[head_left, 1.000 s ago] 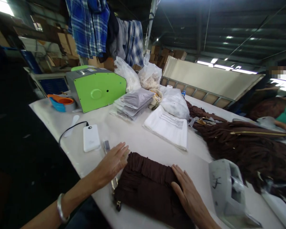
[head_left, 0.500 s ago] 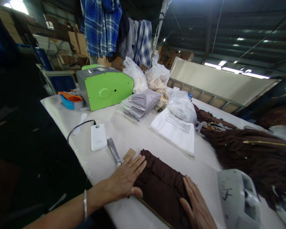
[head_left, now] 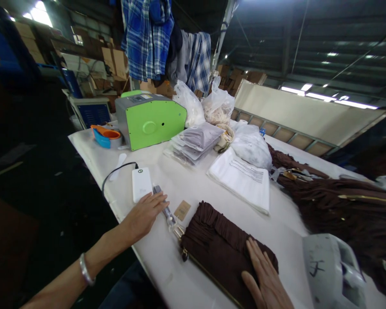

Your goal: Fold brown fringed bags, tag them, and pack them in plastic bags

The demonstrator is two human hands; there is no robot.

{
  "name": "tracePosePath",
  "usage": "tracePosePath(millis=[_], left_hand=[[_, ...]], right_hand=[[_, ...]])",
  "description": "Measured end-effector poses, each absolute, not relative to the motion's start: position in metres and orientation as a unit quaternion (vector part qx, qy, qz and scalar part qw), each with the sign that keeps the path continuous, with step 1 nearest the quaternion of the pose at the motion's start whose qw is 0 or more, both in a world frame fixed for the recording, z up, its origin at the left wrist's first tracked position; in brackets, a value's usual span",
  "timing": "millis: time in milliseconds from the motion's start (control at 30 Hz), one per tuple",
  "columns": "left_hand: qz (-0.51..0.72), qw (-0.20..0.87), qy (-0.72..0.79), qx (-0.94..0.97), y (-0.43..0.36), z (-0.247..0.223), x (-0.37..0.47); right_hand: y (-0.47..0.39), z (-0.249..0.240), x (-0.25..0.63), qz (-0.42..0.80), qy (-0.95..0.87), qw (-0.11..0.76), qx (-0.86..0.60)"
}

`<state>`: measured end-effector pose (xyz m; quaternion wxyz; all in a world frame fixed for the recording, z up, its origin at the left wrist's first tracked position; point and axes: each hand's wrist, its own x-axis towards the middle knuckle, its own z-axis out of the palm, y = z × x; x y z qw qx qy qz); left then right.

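A dark brown gathered fabric pouch [head_left: 217,249] lies flat on the table, a gold zipper along its near edge. My right hand [head_left: 265,274] rests on its right part, fingers stretched out and thumb apart. My left hand [head_left: 144,216] is off the pouch, its fingers extended over a grey strap in clear plastic [head_left: 167,212]; whether they press on it I cannot tell. The strap runs to a metal clasp [head_left: 178,231] at the pouch's left end. A tan paper tag [head_left: 182,210] lies beside the strap. A white power bank [head_left: 141,183] with a black cable is just beyond my left fingertips.
The white table [head_left: 186,186] drops off at the left. Behind stand a green and grey machine [head_left: 156,124], a tape dispenser [head_left: 107,136] and bagged items [head_left: 196,141]. White folded sheets [head_left: 241,180] lie ahead. At right are a grey device [head_left: 328,270] and piled brown fabric [head_left: 350,214].
My left hand has left the pouch and moved left onto the wrapped strap, uncovering the clasp and tag. My right hand stays on the pouch. The view has shifted slightly.
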<state>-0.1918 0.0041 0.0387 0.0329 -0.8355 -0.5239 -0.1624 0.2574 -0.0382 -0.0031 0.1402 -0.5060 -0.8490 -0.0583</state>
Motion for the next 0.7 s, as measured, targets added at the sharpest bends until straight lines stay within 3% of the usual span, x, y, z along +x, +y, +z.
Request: tracePosePath(millis=[333, 700], left_hand=[[-0.114, 0.071, -0.476, -0.869, 0.023, 0.055, -0.190], [-0.069, 0.079, -0.384, -0.917, 0.037, 0.070, -0.199]], right_hand=[[-0.069, 0.039, 0.209, -0.097, -0.843, 0.205, -0.488], [-0.103, 0.045, 0.158, -0.093, -0.854, 0.299, -0.415]])
